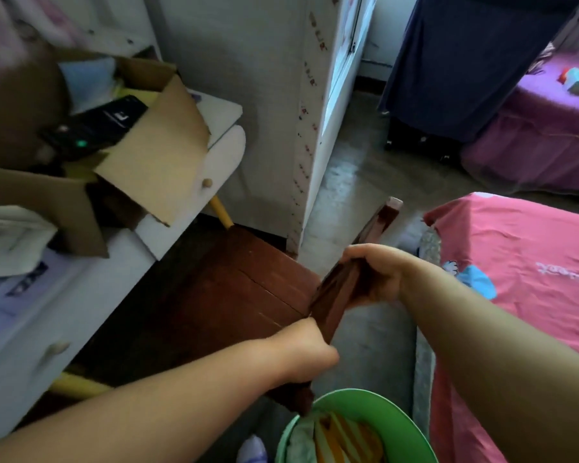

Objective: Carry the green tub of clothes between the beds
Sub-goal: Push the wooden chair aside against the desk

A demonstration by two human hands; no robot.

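The green tub (386, 407) sits on the floor at the bottom centre, holding folded clothes (343, 439) in green, orange and yellow. Above it stands a dark brown wooden chair (248, 289). Its backrest runs diagonally across the middle. My left hand (306, 350) is closed around the lower end of the backrest, just above the tub's rim. My right hand (373, 272) grips the backrest higher up. Neither hand touches the tub.
A pink-sheeted bed (528, 285) lies to the right, a purple-covered bed (542, 135) at the far right. A white drawer unit (30, 329) with an open cardboard box (154, 152) is at the left. A white wardrobe (264, 105) stands ahead. Grey floor (348, 168) runs between wardrobe and beds.
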